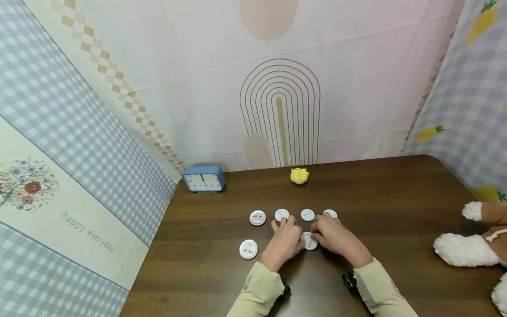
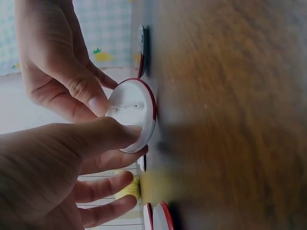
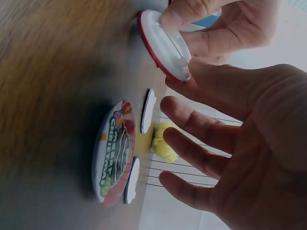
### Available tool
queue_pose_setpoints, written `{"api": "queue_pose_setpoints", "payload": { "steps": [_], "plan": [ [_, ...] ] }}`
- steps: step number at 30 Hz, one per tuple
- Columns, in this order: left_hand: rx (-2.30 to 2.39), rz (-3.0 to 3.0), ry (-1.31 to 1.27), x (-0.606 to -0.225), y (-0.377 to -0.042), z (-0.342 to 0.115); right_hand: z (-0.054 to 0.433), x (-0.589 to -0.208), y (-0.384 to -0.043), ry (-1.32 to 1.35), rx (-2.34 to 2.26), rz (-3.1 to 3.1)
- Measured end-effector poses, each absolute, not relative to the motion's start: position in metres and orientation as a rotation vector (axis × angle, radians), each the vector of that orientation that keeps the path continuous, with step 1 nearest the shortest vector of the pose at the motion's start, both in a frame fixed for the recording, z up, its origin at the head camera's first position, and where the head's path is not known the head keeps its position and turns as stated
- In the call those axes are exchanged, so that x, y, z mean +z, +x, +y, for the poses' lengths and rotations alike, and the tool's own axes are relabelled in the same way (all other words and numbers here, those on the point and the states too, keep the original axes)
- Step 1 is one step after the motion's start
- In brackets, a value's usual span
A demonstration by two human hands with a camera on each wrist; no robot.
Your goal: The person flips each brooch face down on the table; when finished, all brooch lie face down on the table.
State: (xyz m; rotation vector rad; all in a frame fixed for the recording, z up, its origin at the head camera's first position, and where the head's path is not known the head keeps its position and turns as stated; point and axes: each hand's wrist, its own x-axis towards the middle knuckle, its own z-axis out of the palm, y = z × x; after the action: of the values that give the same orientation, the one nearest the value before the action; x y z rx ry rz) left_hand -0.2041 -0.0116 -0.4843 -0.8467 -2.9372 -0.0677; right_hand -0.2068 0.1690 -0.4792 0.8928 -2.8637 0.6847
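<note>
Both hands hold one round pin badge, its white back with the metal pin turned up and a red rim showing from the side. My left hand pinches it at one side, the thumb across its back. At the opposite side my right hand grips the edge between thumb and finger, the other fingers spread loosely. A badge with a colourful Christmas print shows close to the right hand in the right wrist view. Beyond the hands lie white-backed badges, the last partly covered by right fingers.
Two more badges, pin side up, lie to the left, one farther back and one nearer. A blue clock stands at the back left. A yellow fluffy ball sits by the back edge. Plush toy limbs reach in from the right.
</note>
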Motion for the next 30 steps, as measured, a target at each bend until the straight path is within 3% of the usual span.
{"api": "queue_pose_setpoints", "payload": {
  "steps": [30],
  "plan": [
    [-0.047,-2.922,-0.741,-0.488,-0.198,-0.004,0.158,-0.489,-0.207,0.642,0.579,-3.041]
  ]
}}
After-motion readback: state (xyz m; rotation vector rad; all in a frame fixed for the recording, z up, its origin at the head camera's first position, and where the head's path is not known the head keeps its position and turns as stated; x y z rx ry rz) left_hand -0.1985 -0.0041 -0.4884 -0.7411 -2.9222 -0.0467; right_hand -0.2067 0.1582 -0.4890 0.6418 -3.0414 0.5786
